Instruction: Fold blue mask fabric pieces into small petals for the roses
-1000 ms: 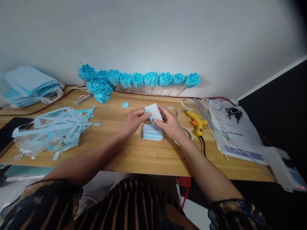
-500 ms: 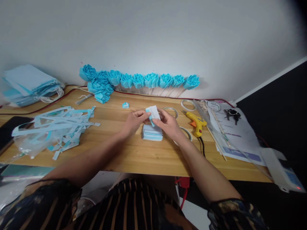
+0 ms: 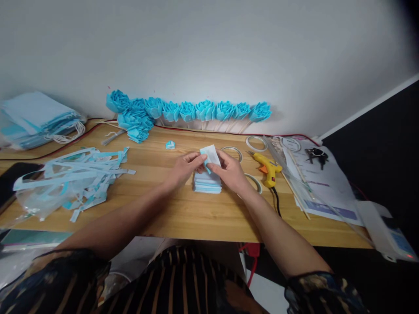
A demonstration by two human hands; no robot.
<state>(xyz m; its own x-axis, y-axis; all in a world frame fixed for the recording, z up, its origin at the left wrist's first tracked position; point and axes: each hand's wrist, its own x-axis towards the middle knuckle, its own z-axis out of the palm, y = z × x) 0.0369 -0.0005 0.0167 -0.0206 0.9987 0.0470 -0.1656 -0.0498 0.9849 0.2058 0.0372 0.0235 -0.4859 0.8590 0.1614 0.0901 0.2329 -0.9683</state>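
Between my two hands is a small piece of mask fabric (image 3: 212, 155), white with a light-blue folded edge on its left. My left hand (image 3: 187, 168) pinches that blue edge between thumb and fingers. The right side of the piece is gripped by my right hand (image 3: 231, 171), its thumb lying across the front. Just below the hands, a stack of cut fabric pieces (image 3: 207, 183) rests on the wooden table. A small folded blue-and-white piece (image 3: 170, 145) lies farther back, left of my hands.
Blue fabric flowers (image 3: 205, 110) on sticks lean along the wall. Cut strips (image 3: 85, 170) heap on the left, before a pile of masks (image 3: 39, 115). Tape rolls (image 3: 256, 143), a yellow glue gun (image 3: 269, 168), keys (image 3: 317, 156) and printed paper (image 3: 330, 187) lie on the right.
The blue edge is pressed a little flatter under my left thumb, and more of the white part stands up. Both hands stay nearly in place; the view has shifted slightly.
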